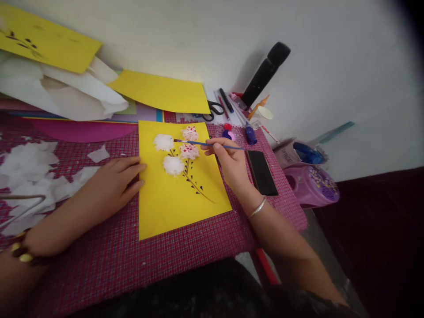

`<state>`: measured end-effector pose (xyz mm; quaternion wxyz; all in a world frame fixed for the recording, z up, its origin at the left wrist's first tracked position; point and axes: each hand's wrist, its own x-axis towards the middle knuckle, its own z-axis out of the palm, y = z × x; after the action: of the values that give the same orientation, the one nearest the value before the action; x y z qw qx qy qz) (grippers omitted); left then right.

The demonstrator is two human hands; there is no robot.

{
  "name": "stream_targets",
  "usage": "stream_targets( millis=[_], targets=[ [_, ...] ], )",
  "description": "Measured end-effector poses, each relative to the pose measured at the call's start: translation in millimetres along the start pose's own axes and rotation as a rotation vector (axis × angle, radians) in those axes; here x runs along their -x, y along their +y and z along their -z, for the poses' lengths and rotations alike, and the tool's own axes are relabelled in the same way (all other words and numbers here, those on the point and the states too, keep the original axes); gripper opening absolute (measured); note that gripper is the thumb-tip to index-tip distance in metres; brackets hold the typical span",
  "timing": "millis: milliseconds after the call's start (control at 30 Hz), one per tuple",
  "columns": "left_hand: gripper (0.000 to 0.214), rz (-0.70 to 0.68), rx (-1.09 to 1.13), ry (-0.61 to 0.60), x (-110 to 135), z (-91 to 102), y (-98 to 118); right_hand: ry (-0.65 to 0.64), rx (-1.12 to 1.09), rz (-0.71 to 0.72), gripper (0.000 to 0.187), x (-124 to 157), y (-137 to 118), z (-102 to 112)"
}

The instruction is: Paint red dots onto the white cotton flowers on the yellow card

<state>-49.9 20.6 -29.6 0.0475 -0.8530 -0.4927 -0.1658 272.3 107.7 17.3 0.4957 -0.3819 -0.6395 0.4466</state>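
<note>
A yellow sheet [165,203] lies on the checked tablecloth, with a painted stem, small dark leaves and several fluffy white paper flowers. Two flowers [189,151] carry red specks; the upper left flower [164,142] and the lower one [173,166] are plain white. My right hand [228,161] pinches a thin blue paintbrush [212,145] above the sheet, its bristles pointing left, close to the upper left flower. Whether the bristles touch it I cannot tell. My left hand [112,181] rests flat, fingers stretched out, fingertips on the sheet's left edge.
White tissue pieces [29,168] lie at left. Behind are more yellow sheets [165,92], scissors [213,110], a black marker [226,100] and a purple paint bottle [251,134]. A dark phone [262,173] lies right of my right hand; a pink container [311,185] stands beyond the table edge.
</note>
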Motion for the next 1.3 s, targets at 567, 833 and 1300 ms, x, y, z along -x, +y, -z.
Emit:
stream_targets(
  millis=[567, 833, 1300],
  targets=[
    [0.052, -0.051, -0.02, 0.058, -2, -2.1, 7, -0.021, -0.021, 0.004, 0.039, -27, 21, -34],
    [0.046, 0.04, 0.023, -0.084, 1, -0.3, 7, 0.013, 0.101, 0.048, 0.034, -26, 26, -31],
    [0.049, -0.073, -0.096, 0.077, 0, -6.8, 3, -0.097, 0.112, 0.121, 0.042, -32, 33, -40]
  ],
)
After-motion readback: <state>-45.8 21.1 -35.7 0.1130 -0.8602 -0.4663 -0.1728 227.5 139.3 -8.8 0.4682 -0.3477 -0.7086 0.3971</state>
